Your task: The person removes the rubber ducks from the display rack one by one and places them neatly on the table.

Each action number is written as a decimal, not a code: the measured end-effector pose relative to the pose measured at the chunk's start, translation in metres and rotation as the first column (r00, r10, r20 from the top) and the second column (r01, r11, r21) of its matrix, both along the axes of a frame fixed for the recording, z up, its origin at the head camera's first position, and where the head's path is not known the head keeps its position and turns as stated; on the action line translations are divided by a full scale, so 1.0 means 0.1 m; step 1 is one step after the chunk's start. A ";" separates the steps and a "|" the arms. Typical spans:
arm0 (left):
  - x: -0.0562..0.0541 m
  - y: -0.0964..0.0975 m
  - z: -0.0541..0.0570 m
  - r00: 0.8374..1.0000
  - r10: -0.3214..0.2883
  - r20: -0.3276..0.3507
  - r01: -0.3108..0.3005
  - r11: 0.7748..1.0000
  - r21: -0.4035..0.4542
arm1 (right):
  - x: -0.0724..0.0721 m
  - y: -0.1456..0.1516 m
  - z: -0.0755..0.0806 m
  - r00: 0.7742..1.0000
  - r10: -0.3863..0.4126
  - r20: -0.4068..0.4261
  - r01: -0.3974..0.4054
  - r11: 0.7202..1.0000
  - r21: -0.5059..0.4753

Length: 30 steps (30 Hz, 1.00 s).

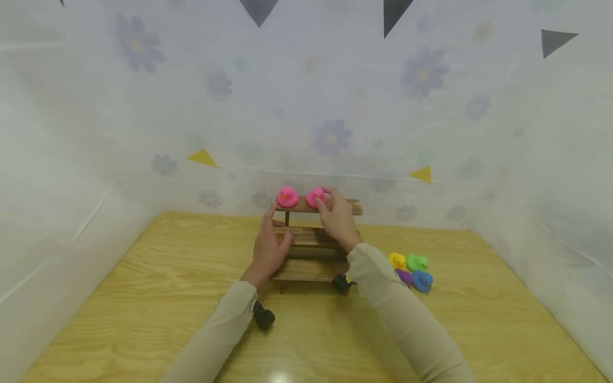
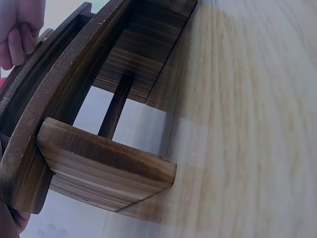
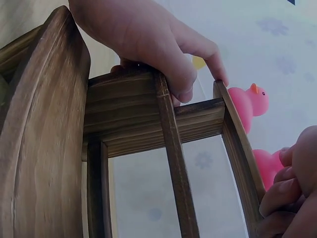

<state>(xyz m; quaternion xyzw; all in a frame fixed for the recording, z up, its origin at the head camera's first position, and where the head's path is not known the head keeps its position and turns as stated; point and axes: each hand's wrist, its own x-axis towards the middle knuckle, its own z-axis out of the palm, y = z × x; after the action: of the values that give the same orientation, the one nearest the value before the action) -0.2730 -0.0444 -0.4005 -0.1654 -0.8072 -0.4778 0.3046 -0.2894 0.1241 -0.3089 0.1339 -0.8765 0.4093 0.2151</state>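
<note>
A three-tier wooden shelf stand [image 1: 306, 271] stands on the table. At its top board, my right hand [image 1: 339, 217] pinches a pink rubber duck [image 1: 313, 198] between thumb and fingers. Left of it on the same board sits another pink rubber duck [image 1: 287, 198]. My left hand [image 1: 270, 247] grips the stand's left side; in the right wrist view this left hand [image 3: 143, 39] has its thumb over a middle board and its index finger at the top board's end. The left wrist view is mostly filled by the stand [image 2: 109, 158], with the right hand [image 2: 22, 29] at the upper left corner.
Right of the stand, a yellow duck [image 1: 397, 260], a green duck [image 1: 417, 262], a blue duck [image 1: 422, 281] and a partly hidden purple duck [image 1: 404, 276] sit together on the wooden table [image 1: 479, 319]. A flower-print sheet [image 1: 287, 117] hangs behind.
</note>
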 end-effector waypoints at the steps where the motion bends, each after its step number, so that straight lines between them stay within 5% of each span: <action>1: 0.00 0.00 0.00 1.000 -0.002 0.000 0.002 1.000 0.000 | 0.01 0.00 0.00 1.000 -0.002 -0.010 0.003 1.000 0.018; 11: -0.02 0.01 -0.03 0.998 0.001 -0.056 -0.001 1.000 -0.002 | 0.10 0.05 0.03 0.999 0.000 -0.052 0.006 0.993 0.117; 21: -0.04 0.01 -0.02 1.000 -0.010 0.001 0.010 1.000 -0.006 | 0.19 0.11 0.06 0.999 0.006 -0.039 0.000 0.990 0.138; 30: 0.00 -0.04 -0.05 1.000 0.016 -0.017 -0.016 1.000 0.010 | 0.25 0.23 0.12 0.994 0.042 0.103 -0.047 0.998 0.046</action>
<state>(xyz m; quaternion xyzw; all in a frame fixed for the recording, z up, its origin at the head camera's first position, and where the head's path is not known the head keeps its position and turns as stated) -0.2728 -0.0480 -0.4060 -0.1616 -0.8034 -0.4780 0.3161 -0.2646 0.1468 -0.2967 0.1373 -0.8927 0.3991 0.1577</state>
